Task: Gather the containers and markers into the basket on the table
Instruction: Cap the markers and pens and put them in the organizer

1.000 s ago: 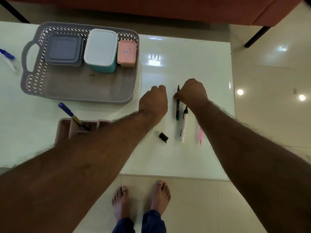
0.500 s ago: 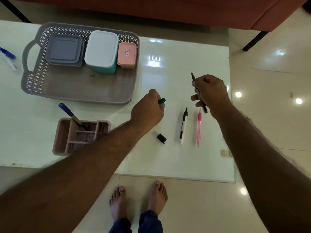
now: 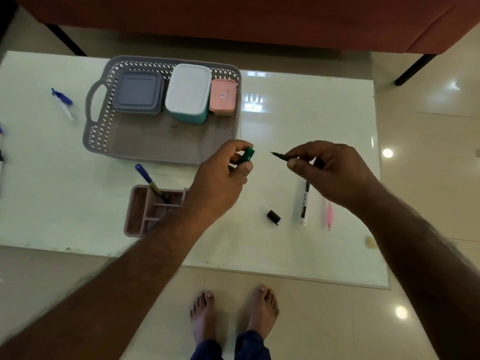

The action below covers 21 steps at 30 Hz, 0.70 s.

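Left hand: fingers curled round a short green plastic cap, open end toward the right. Right hand: thumb and fingertips pinching a slim dark marker, bare pointed tip aimed left at the cap, a small gap between the two. Below the right fingers, on the glossy pale table: a white cylindrical marker, a pink pen and a loose black cap. Beyond the left fingers: a grey lattice-walled basket with a side handle, holding a flat grey lidded box, a white-lidded teal tub and a small pink box. Left of the left wrist: a mauve compartmented organiser with a blue-capped pen leaning in it. Far left: a blue-capped marker.
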### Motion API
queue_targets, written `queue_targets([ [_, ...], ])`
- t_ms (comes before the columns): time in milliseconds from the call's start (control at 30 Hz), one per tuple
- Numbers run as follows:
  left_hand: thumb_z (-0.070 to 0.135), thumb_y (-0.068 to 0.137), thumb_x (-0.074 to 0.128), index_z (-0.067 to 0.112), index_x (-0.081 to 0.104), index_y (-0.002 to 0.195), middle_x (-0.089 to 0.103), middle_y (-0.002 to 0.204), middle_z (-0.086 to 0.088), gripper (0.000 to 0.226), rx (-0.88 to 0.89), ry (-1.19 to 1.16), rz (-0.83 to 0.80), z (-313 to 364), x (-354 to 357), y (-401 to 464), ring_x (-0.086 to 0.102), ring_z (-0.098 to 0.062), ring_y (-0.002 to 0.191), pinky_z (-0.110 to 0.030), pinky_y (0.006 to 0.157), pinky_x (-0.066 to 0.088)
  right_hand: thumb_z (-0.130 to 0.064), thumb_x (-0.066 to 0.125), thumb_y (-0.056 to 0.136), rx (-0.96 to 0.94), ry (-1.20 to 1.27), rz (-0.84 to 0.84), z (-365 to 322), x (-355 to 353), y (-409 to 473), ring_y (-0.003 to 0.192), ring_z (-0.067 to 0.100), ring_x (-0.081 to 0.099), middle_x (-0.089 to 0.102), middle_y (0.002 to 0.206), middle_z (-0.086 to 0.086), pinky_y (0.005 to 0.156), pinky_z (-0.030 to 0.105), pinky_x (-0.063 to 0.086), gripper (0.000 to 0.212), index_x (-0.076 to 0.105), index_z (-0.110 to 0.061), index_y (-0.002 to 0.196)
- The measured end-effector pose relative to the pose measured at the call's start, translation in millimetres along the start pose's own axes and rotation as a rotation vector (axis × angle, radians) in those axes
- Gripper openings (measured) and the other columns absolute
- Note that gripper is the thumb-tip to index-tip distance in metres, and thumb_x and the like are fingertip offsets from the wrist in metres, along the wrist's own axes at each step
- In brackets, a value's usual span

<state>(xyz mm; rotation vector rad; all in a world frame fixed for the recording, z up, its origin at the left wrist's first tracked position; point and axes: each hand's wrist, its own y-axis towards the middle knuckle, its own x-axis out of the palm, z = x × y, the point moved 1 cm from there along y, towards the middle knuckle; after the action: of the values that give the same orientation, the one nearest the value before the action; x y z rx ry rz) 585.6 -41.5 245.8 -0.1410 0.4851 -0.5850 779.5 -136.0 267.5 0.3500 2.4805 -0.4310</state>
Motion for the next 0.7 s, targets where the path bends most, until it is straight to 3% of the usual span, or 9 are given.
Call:
queue_targets([
  [133,0.014,0.097,0.059,0.025,0.054,0.119,0.075,0.103,-0.004,0.025,-0.155,-0.531,0.051,6.3,-26.0,-5.8,0.072,-0.021,0.099,-0.036,0.084,0.058,-0.036,0.066,0.092,-0.033,0.043,-0.015,-26.3,21.6,-8.6,0.060,0.017,0.059,0.065,0.081,-0.018,0.060,0.027,0.047,0.009,0.073,-0.037,0.098],
  [267,0.014,0.098,0.056,0.023,0.056,0.120,0.071,0.114,-0.016,0.023,-0.148,-0.801,0.094,8.2,-48.1,-14.6,0.069,-0.028,0.108,-0.041,0.093,0.055,-0.040,0.066,0.091,-0.034,0.130,-0.011,-49.1,48.7,-20.6,0.050,0.010,0.063,0.066,0.081,-0.019,0.049,0.016,0.042,0.011,0.072,-0.039,0.100],
  [400,0.013,0.099,0.054,0.018,0.055,0.115,0.074,0.102,-0.013,0.016,-0.151,-0.879,0.141,5.5,-61.5,-22.9,0.070,-0.027,0.105,-0.034,0.085,0.057,-0.040,0.065,0.092,-0.006,0.194,-0.012,-65.7,74.3,-26.6,0.045,0.008,0.063,0.065,0.068,-0.019,0.048,0.018,0.042,0.013,0.071,-0.036,0.102],
  [600,0.014,0.098,0.056,0.017,0.054,0.116,0.075,0.102,-0.012,0.019,-0.172,-0.856,0.183,-4.8,-75.1,-30.4,0.072,-0.024,0.100,-0.035,0.087,0.058,-0.039,0.063,0.093,-0.023,0.167,-0.002,-82.3,90.7,-23.2,0.048,0.008,0.063,0.066,0.077,-0.015,0.052,0.018,0.046,0.010,0.069,-0.037,0.102],
  [700,0.014,0.098,0.058,0.017,0.055,0.116,0.076,0.101,-0.009,0.019,-0.153,-0.730,0.184,-7.4,-76.6,-34.1,0.072,-0.020,0.100,-0.035,0.088,0.058,-0.040,0.064,0.093,-0.025,0.140,-0.021,-87.8,96.8,-21.0,0.049,0.008,0.062,0.066,0.078,-0.016,0.053,0.018,0.044,0.008,0.067,-0.040,0.100],
])
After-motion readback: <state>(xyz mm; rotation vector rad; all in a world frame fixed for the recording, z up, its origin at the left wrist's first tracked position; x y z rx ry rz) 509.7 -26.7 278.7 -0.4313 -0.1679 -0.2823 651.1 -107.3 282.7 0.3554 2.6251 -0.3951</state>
